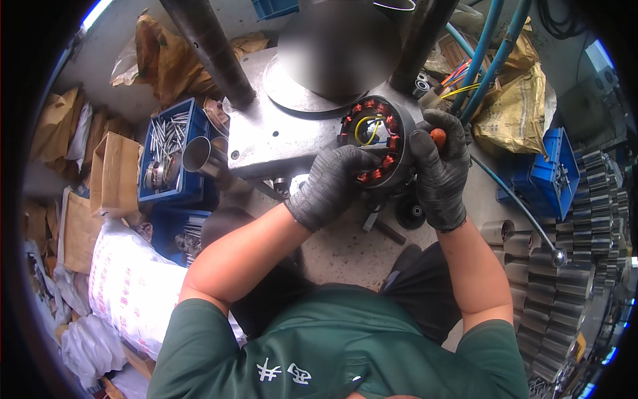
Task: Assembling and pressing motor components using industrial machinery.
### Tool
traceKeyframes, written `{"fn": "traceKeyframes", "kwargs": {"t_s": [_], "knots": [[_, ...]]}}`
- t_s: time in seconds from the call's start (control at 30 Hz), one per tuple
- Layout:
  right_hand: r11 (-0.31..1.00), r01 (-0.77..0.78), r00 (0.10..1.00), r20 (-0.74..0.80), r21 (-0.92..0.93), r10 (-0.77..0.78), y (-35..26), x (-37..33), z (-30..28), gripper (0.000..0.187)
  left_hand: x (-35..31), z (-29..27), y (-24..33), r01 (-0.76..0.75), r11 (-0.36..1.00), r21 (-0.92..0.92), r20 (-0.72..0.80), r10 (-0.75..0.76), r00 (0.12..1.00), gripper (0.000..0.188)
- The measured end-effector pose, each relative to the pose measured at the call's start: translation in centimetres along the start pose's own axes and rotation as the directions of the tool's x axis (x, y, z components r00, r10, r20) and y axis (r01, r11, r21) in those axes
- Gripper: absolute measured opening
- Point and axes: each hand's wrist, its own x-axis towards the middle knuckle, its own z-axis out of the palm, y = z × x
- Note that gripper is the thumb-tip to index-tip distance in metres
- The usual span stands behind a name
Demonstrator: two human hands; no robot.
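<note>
A motor stator (401, 156), a dark ring with red-orange copper coils inside, is held upright at the near right edge of the metal press table (266, 143). Yellow and dark lead wires (359, 128) loop within its opening. My left hand (330, 183), in a grey glove, grips the ring's lower left rim, its fingertips partly hidden. On the other side, my right hand (442, 174), gloved too, curls around a rounded orange-red handle (438, 137). Its thumb lies along the stator's outer wall. What tool the handle belongs to is hidden.
Two thick steel columns (211, 50) rise from the press table. Blue bins of metal rods (170, 133) stand left, beside a white sack (136, 282). Stacked metal cylinders (555, 279) line the right, near a blue bin (550, 173). Blue hoses (480, 53) hang at the upper right.
</note>
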Motion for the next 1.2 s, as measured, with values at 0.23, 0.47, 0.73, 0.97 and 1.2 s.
{"fn": "traceKeyframes", "kwargs": {"t_s": [0.23,0.47,0.73,0.97,1.2], "knots": [[0.982,-0.162,0.979,-0.112,0.097,0.173,-0.5,0.2,0.3,0.031,0.4,-1.0,-0.4,0.024,0.998,-0.055,-0.028,-0.026,0.999,0.056],[0.991,-0.126,0.982,-0.139,0.045,0.131,0.0,0.2,0.2,0.027,0.2,0.0,0.3,-0.017,0.999,0.045,-0.038,0.019,0.999,0.057],[0.998,-0.054,0.988,-0.145,-0.024,0.050,1.1,0.0,-0.4,0.030,0.0,-0.2,0.4,-0.027,1.000,0.014,-0.057,0.027,0.998,0.058],[0.943,0.091,0.988,-0.090,-0.321,-0.126,1.2,0.1,-1.1,0.035,0.5,-1.0,0.0,-0.017,0.994,0.109,-0.093,0.028,0.995,0.054],[0.854,0.144,0.979,-0.052,-0.500,-0.195,1.3,0.2,-1.0,0.032,0.7,-1.3,-0.1,-0.009,1.000,-0.025,-0.079,0.007,0.997,0.053]]}}
